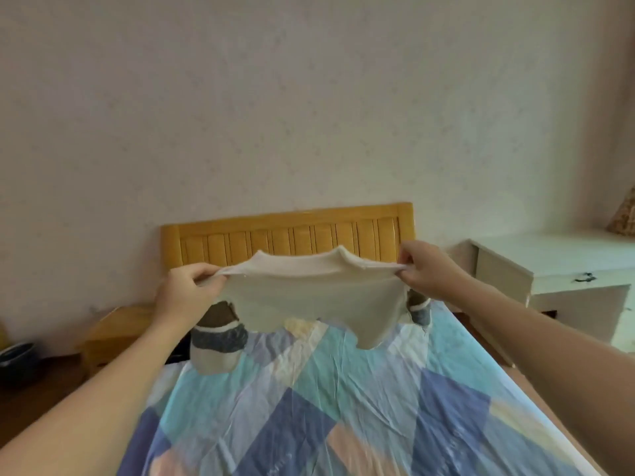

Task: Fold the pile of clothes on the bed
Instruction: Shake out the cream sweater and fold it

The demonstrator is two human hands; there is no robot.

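Both hands, left (187,297) and right (427,269), pinch a cream sweater (309,297) stretched above the bed (343,407).

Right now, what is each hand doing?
Left hand: fingers pinch one shoulder of the cream sweater.
Right hand: fingers pinch the other shoulder, holding it stretched above the bed.
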